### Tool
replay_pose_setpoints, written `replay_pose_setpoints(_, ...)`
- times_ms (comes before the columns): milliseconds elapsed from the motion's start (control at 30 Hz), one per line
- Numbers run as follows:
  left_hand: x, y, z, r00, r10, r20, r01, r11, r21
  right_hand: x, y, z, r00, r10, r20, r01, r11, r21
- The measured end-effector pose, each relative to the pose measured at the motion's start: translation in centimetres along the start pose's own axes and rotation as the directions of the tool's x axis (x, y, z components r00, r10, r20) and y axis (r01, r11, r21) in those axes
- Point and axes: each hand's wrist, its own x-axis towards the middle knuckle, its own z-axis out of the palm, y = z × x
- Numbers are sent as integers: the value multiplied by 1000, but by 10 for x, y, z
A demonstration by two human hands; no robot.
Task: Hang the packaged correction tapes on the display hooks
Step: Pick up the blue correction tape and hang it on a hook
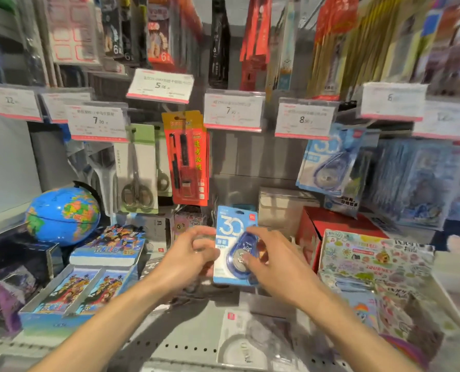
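A blue and white packaged correction tape (230,232), marked "30", is held upright in front of the shelf at centre. My right hand (269,261) grips it from the right, with the fingers over the blue dispenser. My left hand (190,257) touches its left edge with thumb and fingers. More of the same correction tapes (328,162) hang on a display hook at the upper right, under the 8.00 price tag (304,120). The space under the 7.90 price tag (234,111) shows bare back panel.
Red pen packs (188,159) and scissors (137,170) hang to the left. A globe (62,214), card boxes (89,285), a red box (328,224) and sticker packs (371,261) crowd the shelf. Another white package (247,342) lies on the shelf front (170,345).
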Motion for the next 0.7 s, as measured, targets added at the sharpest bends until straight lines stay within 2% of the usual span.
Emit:
replay_pose_setpoints(167,5,36,65,989,133,-66,-134,991,-12,-1,39,-65,985,-89,-149,91,996,4)
replay_pose_setpoints(333,7,62,133,970,216,-113,-223,973,-55,-7,86,-114,965,-79,-250,110,988,112)
replay_pose_setpoints(433,14,69,162,960,260,-104,-264,964,-25,-9,113,-130,985,45,-165,19,929,371)
replay_pose_setpoints(533,23,71,184,952,300,-64,-297,954,47,-13,133,-148,988,154,-14,-113,787,607)
replay_pose_setpoints(700,32,69,209,943,333,0,-330,933,143,-19,158,-161,973,229,-3,-151,651,744)
